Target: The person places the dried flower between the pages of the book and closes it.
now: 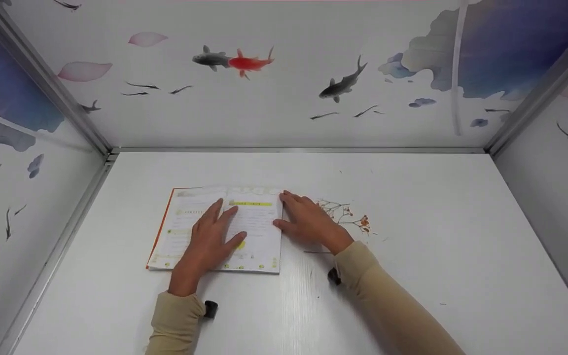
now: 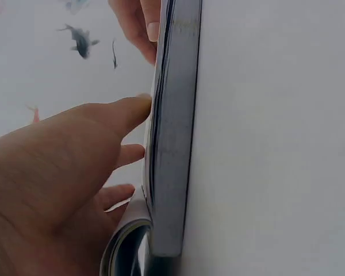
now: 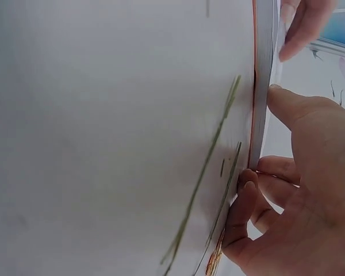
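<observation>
One open book (image 1: 264,241) lies on the white table (image 1: 412,296), under the left hand (image 1: 209,241), which rests on its pages with fingers spread. The right hand (image 1: 311,219) touches the book's right edge, its thumb and pointing finger held apart. To the right of the book lies a twig with orange berries (image 1: 364,223), partly hidden by that hand.
</observation>
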Action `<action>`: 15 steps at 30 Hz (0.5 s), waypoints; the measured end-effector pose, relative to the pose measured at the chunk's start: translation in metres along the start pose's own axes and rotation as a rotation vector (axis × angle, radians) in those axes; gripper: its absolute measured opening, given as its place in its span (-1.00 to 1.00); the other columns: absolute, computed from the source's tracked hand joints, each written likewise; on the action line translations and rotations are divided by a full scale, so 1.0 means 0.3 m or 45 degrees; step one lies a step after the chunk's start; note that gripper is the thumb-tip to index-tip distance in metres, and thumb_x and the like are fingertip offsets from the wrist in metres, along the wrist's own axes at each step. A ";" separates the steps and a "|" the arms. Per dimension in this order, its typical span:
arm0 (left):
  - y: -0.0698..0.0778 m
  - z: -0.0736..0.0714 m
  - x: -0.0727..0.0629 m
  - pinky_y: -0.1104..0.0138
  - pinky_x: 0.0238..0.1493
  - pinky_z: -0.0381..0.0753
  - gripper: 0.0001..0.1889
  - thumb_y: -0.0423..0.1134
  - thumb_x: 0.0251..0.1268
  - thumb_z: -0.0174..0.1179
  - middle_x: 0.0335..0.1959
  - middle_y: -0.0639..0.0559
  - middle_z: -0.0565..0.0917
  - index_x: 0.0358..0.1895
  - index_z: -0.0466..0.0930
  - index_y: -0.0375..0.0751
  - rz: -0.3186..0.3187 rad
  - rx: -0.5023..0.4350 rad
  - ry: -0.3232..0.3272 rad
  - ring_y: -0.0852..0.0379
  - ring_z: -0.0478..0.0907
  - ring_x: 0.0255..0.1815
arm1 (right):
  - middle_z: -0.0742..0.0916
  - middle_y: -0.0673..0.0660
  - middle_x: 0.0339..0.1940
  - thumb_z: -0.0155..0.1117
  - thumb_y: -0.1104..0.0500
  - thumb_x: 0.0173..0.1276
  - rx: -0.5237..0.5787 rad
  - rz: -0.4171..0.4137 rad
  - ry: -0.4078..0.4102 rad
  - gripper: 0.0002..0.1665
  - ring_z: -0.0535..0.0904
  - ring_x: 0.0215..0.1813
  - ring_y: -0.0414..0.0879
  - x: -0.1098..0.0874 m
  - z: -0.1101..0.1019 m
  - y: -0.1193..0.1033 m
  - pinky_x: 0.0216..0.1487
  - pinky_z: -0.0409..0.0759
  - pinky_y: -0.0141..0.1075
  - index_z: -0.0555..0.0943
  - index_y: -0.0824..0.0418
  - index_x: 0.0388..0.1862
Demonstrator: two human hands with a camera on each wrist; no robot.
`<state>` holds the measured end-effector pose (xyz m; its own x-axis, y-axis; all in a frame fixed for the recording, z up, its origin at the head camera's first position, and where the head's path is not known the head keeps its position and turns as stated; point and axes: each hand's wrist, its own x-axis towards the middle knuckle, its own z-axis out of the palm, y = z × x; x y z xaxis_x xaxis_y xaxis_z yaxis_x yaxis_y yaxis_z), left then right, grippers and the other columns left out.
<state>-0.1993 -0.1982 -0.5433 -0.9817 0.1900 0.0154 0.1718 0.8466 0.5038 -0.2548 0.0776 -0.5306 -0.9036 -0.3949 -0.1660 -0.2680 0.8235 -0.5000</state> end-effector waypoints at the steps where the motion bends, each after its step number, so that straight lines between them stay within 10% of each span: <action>1: -0.002 0.001 -0.003 -0.29 0.70 0.04 -0.23 0.10 0.59 0.28 0.81 -0.22 0.03 0.72 0.26 -0.03 -0.019 -0.003 -0.029 -0.29 -0.04 0.82 | 0.25 0.02 0.83 0.23 -0.34 0.61 -0.003 -0.001 -0.003 -0.02 0.25 0.78 0.11 -0.002 0.001 -0.002 0.72 0.24 0.20 0.14 -0.06 0.82; 11: -0.026 0.007 -0.013 -0.40 0.68 -0.06 -0.14 0.20 0.62 0.19 0.84 -0.23 -0.16 0.78 0.07 -0.01 -0.042 -0.090 -0.119 -0.34 -0.20 0.84 | 0.33 0.06 0.79 0.28 -0.30 0.61 0.043 -0.046 0.026 -0.06 0.25 0.77 0.11 0.006 0.003 0.004 0.71 0.24 0.23 0.22 0.00 0.79; 15: -0.038 0.017 -0.008 -0.42 0.65 -0.07 -0.12 0.22 0.60 0.20 0.83 -0.25 -0.15 0.78 0.07 -0.02 -0.021 -0.123 -0.102 -0.36 -0.21 0.83 | 0.55 0.10 0.63 0.37 -0.12 0.60 0.143 -0.097 0.126 -0.23 0.58 0.49 0.08 0.014 -0.016 0.035 0.50 0.54 0.05 0.44 0.08 0.66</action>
<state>-0.1984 -0.2058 -0.5535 -0.9738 0.2188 -0.0610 0.1429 0.7987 0.5845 -0.2630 0.0866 -0.5326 -0.9121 -0.4078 -0.0426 -0.3027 0.7398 -0.6008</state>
